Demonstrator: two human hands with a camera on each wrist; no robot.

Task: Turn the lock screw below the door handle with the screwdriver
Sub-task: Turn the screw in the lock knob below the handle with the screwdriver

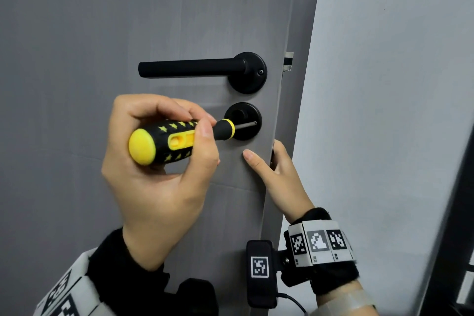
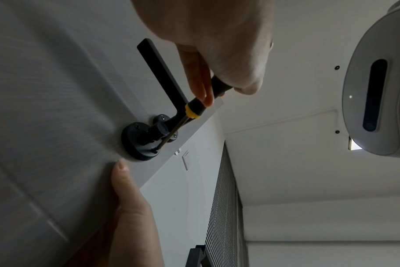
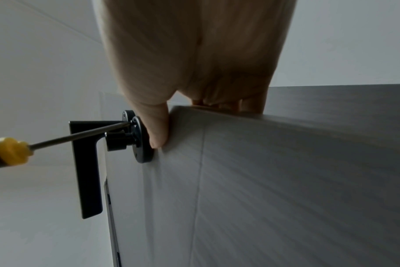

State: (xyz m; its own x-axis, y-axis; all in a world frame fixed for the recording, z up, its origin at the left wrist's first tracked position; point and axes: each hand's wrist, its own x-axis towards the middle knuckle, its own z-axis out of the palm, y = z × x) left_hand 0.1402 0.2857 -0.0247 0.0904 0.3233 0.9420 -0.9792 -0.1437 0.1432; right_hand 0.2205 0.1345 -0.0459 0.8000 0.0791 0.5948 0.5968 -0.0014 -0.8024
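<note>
Left hand (image 1: 164,161) is clamping the screwdriver (image 1: 179,140), tip seating in the lock screw (image 1: 254,123) at plate's 3 o'clock; right hand (image 1: 278,174) is gripping the door (image 1: 77,59) edge. Press axially while twisting.

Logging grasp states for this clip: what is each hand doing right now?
Left hand: curled round the screwdriver handle, holding it.
Right hand: grips the door edge, thumb flat on the face, fingers wrapped behind.

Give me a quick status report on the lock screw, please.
Left hand grips screwdriver. Tip on lock screw. Right hand holds door edge, thumb on face. Nothing in the way.
</note>
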